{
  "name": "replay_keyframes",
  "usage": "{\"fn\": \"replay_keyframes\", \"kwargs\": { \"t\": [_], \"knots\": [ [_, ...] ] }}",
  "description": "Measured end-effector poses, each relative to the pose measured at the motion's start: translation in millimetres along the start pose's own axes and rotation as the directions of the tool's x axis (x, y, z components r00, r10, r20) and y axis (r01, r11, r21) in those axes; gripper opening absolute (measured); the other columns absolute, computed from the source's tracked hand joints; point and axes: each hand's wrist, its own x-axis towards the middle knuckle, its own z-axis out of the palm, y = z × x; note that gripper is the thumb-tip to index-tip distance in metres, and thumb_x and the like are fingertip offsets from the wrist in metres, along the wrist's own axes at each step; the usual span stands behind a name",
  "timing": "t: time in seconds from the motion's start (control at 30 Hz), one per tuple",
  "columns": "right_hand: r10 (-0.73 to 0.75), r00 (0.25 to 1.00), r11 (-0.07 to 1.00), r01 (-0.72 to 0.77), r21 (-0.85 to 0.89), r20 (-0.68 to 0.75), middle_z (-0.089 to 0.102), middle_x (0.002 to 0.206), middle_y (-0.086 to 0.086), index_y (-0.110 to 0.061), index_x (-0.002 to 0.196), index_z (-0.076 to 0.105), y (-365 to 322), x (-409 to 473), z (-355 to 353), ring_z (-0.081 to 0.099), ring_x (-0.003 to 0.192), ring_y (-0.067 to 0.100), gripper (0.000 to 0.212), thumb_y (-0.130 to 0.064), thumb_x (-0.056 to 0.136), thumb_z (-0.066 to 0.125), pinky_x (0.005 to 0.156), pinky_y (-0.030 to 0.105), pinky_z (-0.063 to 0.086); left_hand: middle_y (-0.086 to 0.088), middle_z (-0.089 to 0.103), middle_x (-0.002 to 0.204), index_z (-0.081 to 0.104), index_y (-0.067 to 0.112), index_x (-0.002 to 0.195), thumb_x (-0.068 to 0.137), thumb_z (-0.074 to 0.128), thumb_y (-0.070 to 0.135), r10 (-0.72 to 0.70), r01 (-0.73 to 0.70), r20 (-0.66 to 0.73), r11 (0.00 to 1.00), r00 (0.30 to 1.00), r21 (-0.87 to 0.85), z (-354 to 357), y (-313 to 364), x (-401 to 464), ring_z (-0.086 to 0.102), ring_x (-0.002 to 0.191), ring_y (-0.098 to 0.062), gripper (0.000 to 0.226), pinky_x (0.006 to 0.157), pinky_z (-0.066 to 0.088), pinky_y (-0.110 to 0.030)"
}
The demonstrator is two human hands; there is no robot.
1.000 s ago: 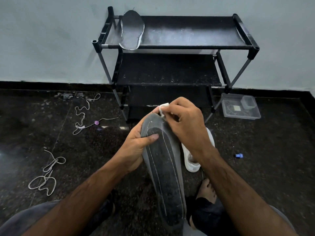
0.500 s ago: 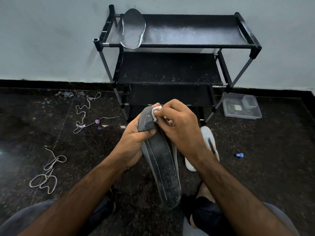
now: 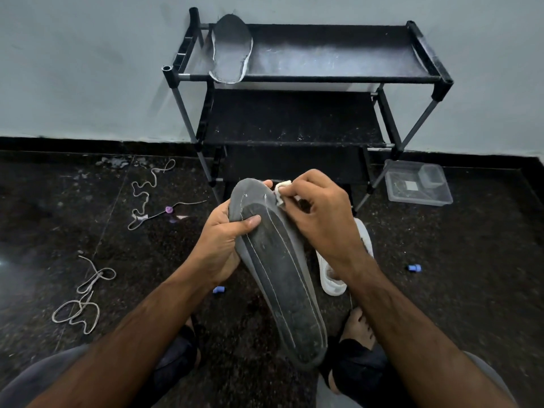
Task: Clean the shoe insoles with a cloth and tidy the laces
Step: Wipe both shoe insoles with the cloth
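Matt insole (image 3: 279,278), glossy stone floor (image 3: 441,290)

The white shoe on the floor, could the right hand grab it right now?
Probably not yet. The right hand is busy pinching the cloth against the insole, and its forearm crosses over the white shoe. The shoe lies close below, so dropping the cloth would free it.

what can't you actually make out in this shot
- Cloth: head view, mostly hidden inside the right hand; only a white corner shows.
- White shoe: largely hidden behind the right wrist and held insole.
- Clear container: contents too small to identify.
- Insole's underside: faces away.
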Motion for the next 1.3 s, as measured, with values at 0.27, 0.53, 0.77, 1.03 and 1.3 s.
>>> {"fn": "replay_keyframes", "kwargs": {
  "t": [0.27,0.53,0.77,1.03,1.3],
  "knots": [
    [0.157,0.951,0.947,-0.221,0.233,0.267,0.069,0.095,-0.007,-0.018,0.096,0.077,-6.6,-10.5,-5.2,0.068,0.095,0.01,0.014,-0.009,0.086,0.08,0.086,0.023,0.054,-0.022,0.061,0.136,0.044,-0.01,0.138,0.097,0.04,-0.008,-0.018,0.01,-0.084,0.995,0.996,-0.1,-6.6,6.9,3.9,0.06,0.126,-0.035,0.041,0.103,0.05,-0.048],
    [0.287,0.947,0.915,-0.316,0.251,0.147,0.07,0.095,-0.01,-0.021,0.096,0.075,-8.0,-4.3,2.6,0.068,0.089,0.008,0.009,-0.014,0.09,0.077,0.078,0.026,0.056,-0.012,0.048,0.152,0.038,0.0,0.149,0.102,0.039,0.013,-0.08,0.087,0.036,0.965,0.996,-0.248,1.9,12.7,-2.1,0.046,0.14,-0.029,0.048,0.114,0.04,-0.047],
    [0.284,0.957,0.927,-0.292,0.235,0.067,0.069,0.097,-0.008,-0.016,0.1,0.075,-13.2,-5.7,7.8,0.066,0.094,0.004,0.009,-0.015,0.091,0.077,0.08,0.016,0.052,-0.008,0.055,0.147,0.047,0.008,0.146,0.103,0.042,0.017,-0.119,0.12,0.014,0.968,0.993,-0.223,10.8,12.0,-5.2,0.052,0.136,-0.025,0.044,0.106,0.049,-0.039],
    [0.094,0.991,0.994,-0.099,-0.046,-0.098,0.068,0.097,-0.015,-0.025,0.099,0.077,-16.9,-6.0,7.3,0.057,0.099,0.01,0.01,-0.024,0.089,0.077,0.088,0.04,0.047,-0.024,0.066,0.125,0.053,-0.003,0.135,0.088,0.055,-0.001,-0.12,0.094,-0.111,0.972,0.986,-0.218,8.2,4.8,-5.3,0.067,0.111,-0.035,0.048,0.088,0.058,-0.042],
    [0.008,0.989,0.999,-0.015,-0.051,-0.15,0.068,0.098,-0.007,-0.019,0.104,0.077,-13.2,-0.7,4.0,0.061,0.091,0.014,0.012,-0.022,0.093,0.074,0.083,0.042,0.05,-0.013,0.074,0.107,0.063,0.006,0.119,0.077,0.062,0.007,-0.193,0.183,-0.093,0.977,0.977,-0.111,20.0,-3.3,-11.3,0.072,0.099,-0.028,0.042,0.078,0.06,-0.039]
  ]
}}
